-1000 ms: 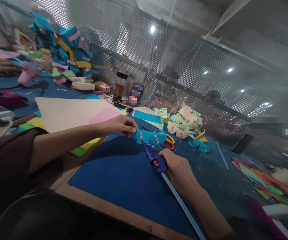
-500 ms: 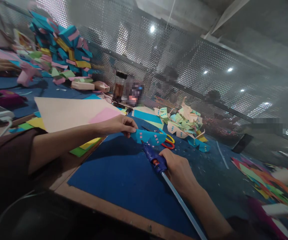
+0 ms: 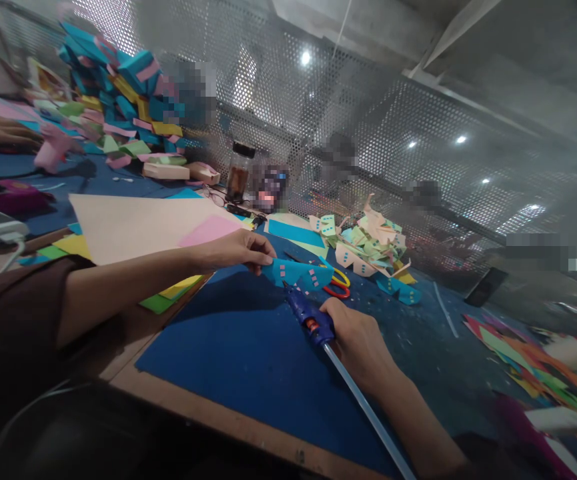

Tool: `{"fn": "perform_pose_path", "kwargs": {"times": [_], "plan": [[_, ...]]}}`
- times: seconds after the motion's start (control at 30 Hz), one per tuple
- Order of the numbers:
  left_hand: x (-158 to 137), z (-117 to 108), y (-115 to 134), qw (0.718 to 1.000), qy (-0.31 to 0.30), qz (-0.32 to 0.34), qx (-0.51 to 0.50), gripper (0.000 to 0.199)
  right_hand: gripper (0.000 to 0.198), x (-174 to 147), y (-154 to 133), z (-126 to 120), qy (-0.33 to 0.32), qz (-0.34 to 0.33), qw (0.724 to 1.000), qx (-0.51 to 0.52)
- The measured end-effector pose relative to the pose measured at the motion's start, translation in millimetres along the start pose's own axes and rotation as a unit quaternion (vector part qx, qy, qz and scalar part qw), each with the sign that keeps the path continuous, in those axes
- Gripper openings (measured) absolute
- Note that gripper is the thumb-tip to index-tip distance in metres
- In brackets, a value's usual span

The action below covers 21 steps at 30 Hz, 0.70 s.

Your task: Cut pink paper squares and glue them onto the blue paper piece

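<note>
Between the thumb and fingers of my left hand (image 3: 248, 252) is one end of a blue paper cutout (image 3: 295, 273) dotted with small pink squares. My right hand (image 3: 361, 333) is closed around a dark blue glue gun (image 3: 311, 317). Its nozzle is at the lower edge of the cutout; whether they touch I cannot tell. A long translucent glue stick (image 3: 368, 413) sticks out of the gun's back end. Just behind the cutout lie scissors (image 3: 339, 283) with red and yellow handles, their blades partly hidden.
A pile of cut paper pieces (image 3: 371, 240) lies beyond the scissors. Large cream paper (image 3: 118, 227) covers the left side. At the back stand a jar (image 3: 238, 173) and stacked blue paper shapes (image 3: 123, 87). Another person's hand (image 3: 1, 132) rests at far left, near a pink glue gun (image 3: 51, 148).
</note>
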<state>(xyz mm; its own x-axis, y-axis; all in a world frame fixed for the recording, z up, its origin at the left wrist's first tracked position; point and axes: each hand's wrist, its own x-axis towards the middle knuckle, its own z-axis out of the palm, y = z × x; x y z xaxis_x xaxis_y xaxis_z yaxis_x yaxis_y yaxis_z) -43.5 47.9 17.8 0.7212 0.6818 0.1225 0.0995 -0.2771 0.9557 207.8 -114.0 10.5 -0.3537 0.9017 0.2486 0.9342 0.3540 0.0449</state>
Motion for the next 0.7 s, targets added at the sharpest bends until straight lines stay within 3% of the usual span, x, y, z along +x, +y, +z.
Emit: {"fn": "perform_pose_path", "kwargs": {"times": [0.4, 0.7], "plan": [[0.0, -1.1, -0.1, 1.0, -0.007, -0.003, 0.002, 0.016, 0.017, -0.3, 0.2, -0.4, -0.009, 0.013, 1.0, -0.011], [0.3, -1.0, -1.2, 1.0, -0.003, 0.0, -0.003, 0.015, 0.014, -2.2, 1.6, -1.8, 0.021, 0.009, 0.999, 0.029]]}}
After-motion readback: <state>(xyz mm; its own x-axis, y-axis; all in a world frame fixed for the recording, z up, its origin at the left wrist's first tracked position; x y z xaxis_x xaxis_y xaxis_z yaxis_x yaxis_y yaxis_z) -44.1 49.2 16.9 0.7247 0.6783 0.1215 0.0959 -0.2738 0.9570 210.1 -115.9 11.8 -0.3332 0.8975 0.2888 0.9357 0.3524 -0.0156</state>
